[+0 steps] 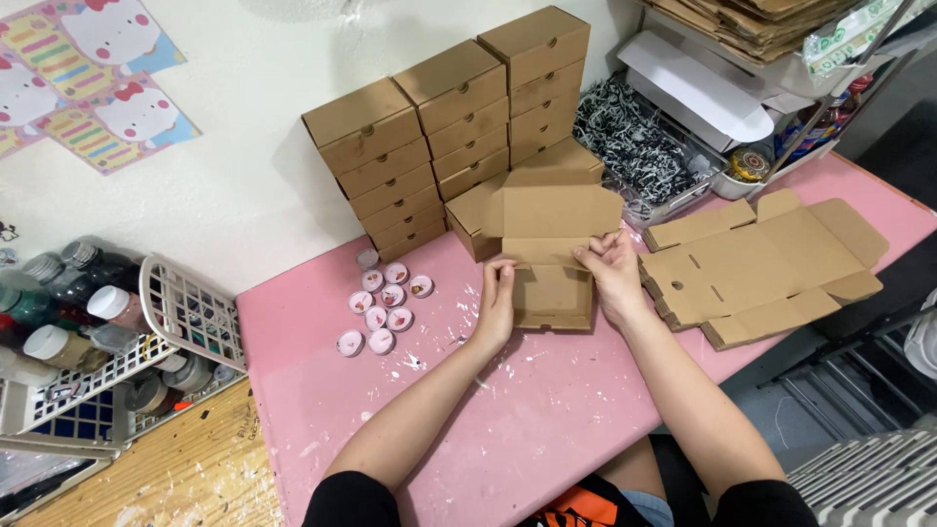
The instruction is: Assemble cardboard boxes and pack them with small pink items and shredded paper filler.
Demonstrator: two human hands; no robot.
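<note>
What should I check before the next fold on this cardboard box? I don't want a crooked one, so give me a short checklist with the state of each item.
1. Left hand on the open cardboard box: ok, fingers at its left wall.
2. Right hand on the box: ok, fingers at the flap near the lid hinge.
3. Lid open and upright: ok.
4. Side tabs tucked fully inside: cannot tell, hands hide them.
5. Box interior free of items: ok, nothing shows inside.
6. Small round pink containers apart from the box: ok, they sit to the left on the pink table.
</note>
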